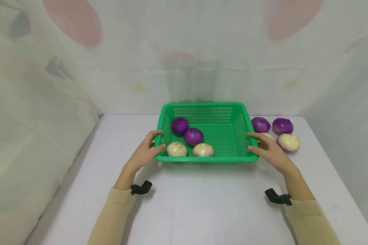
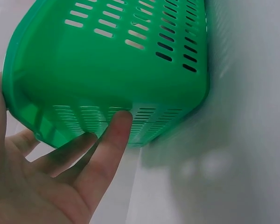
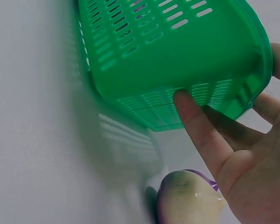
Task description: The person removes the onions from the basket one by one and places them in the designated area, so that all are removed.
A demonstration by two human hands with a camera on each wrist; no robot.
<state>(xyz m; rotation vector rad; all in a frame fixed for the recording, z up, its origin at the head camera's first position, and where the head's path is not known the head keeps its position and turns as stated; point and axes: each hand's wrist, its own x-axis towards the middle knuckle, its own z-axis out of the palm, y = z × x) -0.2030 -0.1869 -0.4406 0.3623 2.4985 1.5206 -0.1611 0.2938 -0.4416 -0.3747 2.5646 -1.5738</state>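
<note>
Head view: a green rectangular perforated plastic basket was positioned at the far centre of the white-covered table, long sides running across. Whether its base contacted the table could not be determined. The left hand grasped the left end of the rim, thumb over the edge and remaining fingers outside; the left wrist view showed extended fingers against the outer wall. The right hand grasped the right end in a mirrored hold, fingers likewise placed along the outer wall. Inside, toward the left end, were two glossy purple bulb-shaped vegetables, set diagonally. Two glossy cream bulb-shaped vegetables sat side by side along the near wall. Outside, just beyond the right end, two further purple vegetables formed the far row. Two cream vegetables lay nearer, one partly hidden by the right hand. Beige fabric sleeves covered both forearms, and a black curved wrist mount projected inward from each wrist. Behind the table hung a white backdrop with faded pink patches.
</note>
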